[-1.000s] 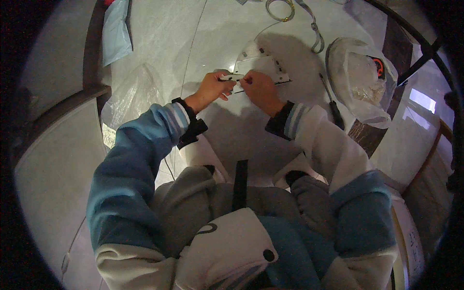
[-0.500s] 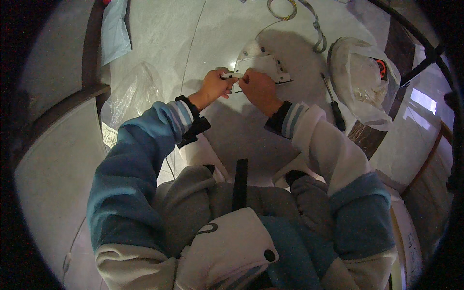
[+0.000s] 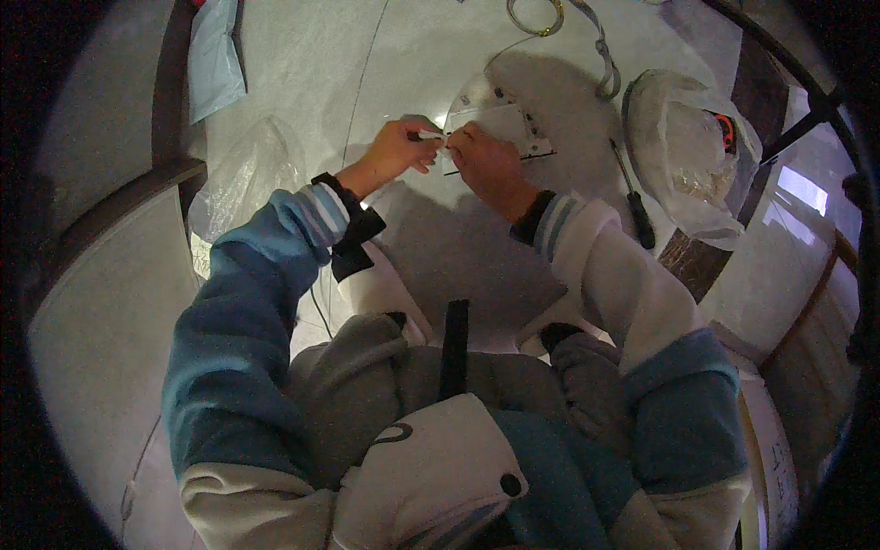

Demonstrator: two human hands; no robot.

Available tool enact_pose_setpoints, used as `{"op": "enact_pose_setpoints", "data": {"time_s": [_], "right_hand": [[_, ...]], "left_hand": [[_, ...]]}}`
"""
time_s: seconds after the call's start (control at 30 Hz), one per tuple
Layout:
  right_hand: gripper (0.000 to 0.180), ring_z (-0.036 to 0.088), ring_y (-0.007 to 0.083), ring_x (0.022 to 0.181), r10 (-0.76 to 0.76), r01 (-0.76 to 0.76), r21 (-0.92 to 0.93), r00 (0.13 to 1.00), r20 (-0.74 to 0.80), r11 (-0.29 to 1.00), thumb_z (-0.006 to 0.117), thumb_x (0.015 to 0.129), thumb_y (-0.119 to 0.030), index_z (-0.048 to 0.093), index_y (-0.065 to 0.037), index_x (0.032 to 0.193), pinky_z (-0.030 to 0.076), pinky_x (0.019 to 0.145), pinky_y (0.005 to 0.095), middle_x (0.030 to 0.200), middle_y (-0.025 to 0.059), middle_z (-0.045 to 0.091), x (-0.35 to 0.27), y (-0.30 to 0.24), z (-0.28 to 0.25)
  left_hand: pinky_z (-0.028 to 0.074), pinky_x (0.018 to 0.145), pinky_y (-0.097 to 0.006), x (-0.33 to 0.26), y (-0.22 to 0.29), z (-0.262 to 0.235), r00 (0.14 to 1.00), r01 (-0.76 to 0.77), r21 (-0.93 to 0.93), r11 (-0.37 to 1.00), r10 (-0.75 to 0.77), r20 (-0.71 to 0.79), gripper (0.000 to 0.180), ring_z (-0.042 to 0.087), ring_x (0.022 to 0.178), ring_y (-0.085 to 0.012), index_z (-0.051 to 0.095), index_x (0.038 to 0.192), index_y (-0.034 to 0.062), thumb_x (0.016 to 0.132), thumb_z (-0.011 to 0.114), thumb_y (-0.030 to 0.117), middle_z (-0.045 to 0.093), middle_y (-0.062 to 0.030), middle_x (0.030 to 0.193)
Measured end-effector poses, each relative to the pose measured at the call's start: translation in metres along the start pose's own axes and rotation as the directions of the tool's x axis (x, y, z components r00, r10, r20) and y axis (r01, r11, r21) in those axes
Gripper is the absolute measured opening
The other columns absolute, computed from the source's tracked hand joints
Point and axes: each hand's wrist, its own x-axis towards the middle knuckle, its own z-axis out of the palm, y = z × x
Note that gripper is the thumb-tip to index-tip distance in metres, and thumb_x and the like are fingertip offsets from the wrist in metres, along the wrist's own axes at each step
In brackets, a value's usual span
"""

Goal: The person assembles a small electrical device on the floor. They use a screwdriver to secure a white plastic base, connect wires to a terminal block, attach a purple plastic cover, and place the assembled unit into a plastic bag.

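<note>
1. Our left hand (image 3: 394,152) pinches a small white piece (image 3: 429,136) at twelve o'clock; whether our right hand (image 3: 486,163) grips its end, we cannot tell.
2. Work seems unfinished: piece in hand, white plate (image 3: 496,123) at one o'clock.

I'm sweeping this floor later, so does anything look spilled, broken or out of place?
Nothing looks plainly spilled or broken. Perhaps untidy: the screwdriver lies loose on the floor beside the plastic bag on the right. The small white piece in the left hand is mostly hidden.
</note>
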Motion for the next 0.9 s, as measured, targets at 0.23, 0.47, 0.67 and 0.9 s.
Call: {"op": "enact_pose_setpoints", "data": {"time_s": [0.23, 0.47, 0.67, 0.9], "right_hand": [[0.012, 0.058, 0.0249, 0.064, 0.068, -0.016, 0.316, 0.986, -0.155, 0.949, 0.062, 0.080, -0.016, 0.055, -0.010, 0.088, 0.047, 0.056, 0.0365, 0.083, 0.0073, 0.054, 0.003, 0.004, -0.006], [0.018, 0.058, 0.0297, 0.067, 0.126, -0.094, 0.288, 0.987, -0.095, 0.953, 0.062, 0.080, -0.020, 0.056, -0.007, 0.091, 0.048, 0.058, 0.0386, 0.083, 0.0098, 0.055, -0.001, -0.010, -0.037], [0.022, 0.059, 0.0294, 0.066, 0.415, -0.348, 0.518, 0.910, -0.016, 0.782, 0.067, 0.077, -0.024, 0.060, -0.005, 0.086, 0.048, 0.059, 0.0390, 0.080, 0.0106, 0.057, 0.004, -0.020, -0.034], [0.016, 0.060, 0.0289, 0.070, 0.346, -0.251, 0.439, 0.926, -0.149, 0.863, 0.066, 0.076, -0.022, 0.061, -0.006, 0.079, 0.048, 0.061, 0.0388, 0.080, 0.0114, 0.058, 0.004, -0.026, -0.034]], "left_hand": [[0.052, 0.067, -0.026, -0.001, 0.004, -0.002, 0.990, -0.136, -0.038, 0.990, 0.137, 0.036, 0.016, 0.062, 0.074, -0.0136, 0.063, 0.098, 0.0006, 0.084, 0.061, 0.007, 0.064, -0.0079, 0.085], [0.055, 0.071, -0.027, -0.018, 0.040, 0.005, 0.996, -0.068, -0.150, 0.986, 0.075, 0.043, 0.017, 0.062, 0.078, -0.0148, 0.062, 0.095, -0.0040, 0.082, 0.061, 0.006, 0.063, -0.0079, 0.088], [0.054, 0.075, -0.027, -0.031, 0.049, 0.016, 0.996, -0.092, -0.292, 0.952, 0.090, -0.019, 0.019, 0.063, 0.080, -0.0164, 0.062, 0.096, -0.0059, 0.084, 0.060, 0.008, 0.064, -0.0102, 0.090], [0.053, 0.076, -0.028, -0.040, 0.042, 0.026, 0.981, -0.172, -0.210, 0.963, 0.148, -0.123, 0.016, 0.063, 0.078, -0.0159, 0.062, 0.093, -0.0055, 0.085, 0.059, 0.008, 0.065, -0.0104, 0.085]]}}
